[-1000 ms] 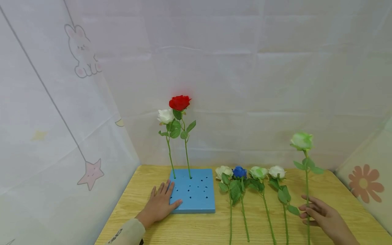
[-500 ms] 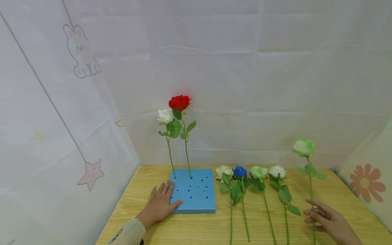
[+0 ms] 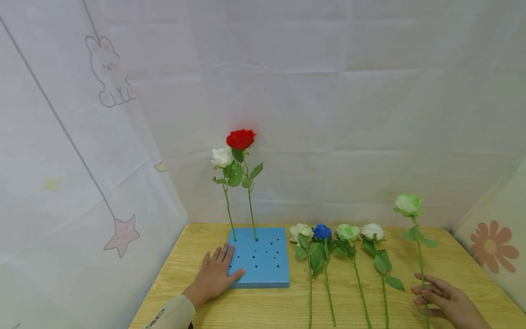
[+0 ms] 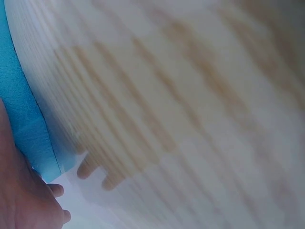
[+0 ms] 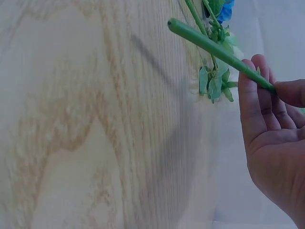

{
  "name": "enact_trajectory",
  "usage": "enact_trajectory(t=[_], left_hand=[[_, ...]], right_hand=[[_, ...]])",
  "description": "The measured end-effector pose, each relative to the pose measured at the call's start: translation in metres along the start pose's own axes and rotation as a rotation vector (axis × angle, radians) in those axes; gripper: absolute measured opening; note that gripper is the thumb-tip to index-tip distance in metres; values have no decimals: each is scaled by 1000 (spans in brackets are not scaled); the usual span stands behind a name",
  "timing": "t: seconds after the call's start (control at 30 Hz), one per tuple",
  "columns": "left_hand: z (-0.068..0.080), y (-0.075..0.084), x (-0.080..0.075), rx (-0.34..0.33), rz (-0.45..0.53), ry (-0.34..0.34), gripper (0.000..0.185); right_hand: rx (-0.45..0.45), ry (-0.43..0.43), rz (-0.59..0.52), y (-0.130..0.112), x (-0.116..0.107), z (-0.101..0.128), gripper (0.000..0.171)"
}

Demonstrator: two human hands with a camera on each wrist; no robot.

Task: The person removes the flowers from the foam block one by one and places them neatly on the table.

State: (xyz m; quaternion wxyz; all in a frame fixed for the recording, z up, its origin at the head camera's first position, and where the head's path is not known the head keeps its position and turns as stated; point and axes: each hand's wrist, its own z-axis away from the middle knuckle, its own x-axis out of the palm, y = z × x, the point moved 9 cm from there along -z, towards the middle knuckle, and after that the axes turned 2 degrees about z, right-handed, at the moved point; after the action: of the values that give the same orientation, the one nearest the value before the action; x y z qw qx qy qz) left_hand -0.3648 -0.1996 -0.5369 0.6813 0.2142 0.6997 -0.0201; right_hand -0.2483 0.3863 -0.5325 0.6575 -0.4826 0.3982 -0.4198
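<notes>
My left hand [image 3: 211, 279] rests with spread, straight fingers on the left side of a blue foam block [image 3: 265, 276] punched with small holes. A red rose [image 3: 241, 139] and a white rose [image 3: 222, 157] stand upright in the block's back holes. At the right, my right hand [image 3: 448, 302] pinches the stem of a pale green-white rose [image 3: 408, 205], held bloom up with a slight tilt. In the right wrist view, the bare stem end [image 5: 205, 44] sticks out past the fingers above the table. The left wrist view shows only part of the left hand [image 4: 24, 191] against the block.
Between block and right hand lie a cream rose [image 3: 301, 233], a blue rose [image 3: 322, 231], a green-white rose [image 3: 347, 232] and a white rose [image 3: 372, 231], stems toward me. The wooden table [image 3: 255, 310] meets a pale cloth backdrop [image 3: 304, 183] behind and at both sides.
My right hand has moved right and slightly down with the green-white rose, away from the lying flowers. The left hand keeps its place on the block.
</notes>
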Motion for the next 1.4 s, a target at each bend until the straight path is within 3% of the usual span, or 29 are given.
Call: enact_trajectory(t=[0.13, 0.5, 0.77, 0.97, 1.4], left_hand=[[0, -1, 1, 2, -3, 6, 92], [-1, -4, 5, -5, -2, 9, 95], [-1, -5, 7, -11, 0, 3, 96], [-1, -5, 6, -16, 3, 3, 96], [0, -3, 4, -12, -4, 20, 95]], right_hand=[[20, -9, 2, 4, -3, 1, 46], [105, 104, 24, 19, -17, 1, 26], [75, -119, -207, 25, -4, -1, 37], [86, -219, -400, 27, 6, -2, 36], [86, -369, -575, 26, 24, -1, 37]])
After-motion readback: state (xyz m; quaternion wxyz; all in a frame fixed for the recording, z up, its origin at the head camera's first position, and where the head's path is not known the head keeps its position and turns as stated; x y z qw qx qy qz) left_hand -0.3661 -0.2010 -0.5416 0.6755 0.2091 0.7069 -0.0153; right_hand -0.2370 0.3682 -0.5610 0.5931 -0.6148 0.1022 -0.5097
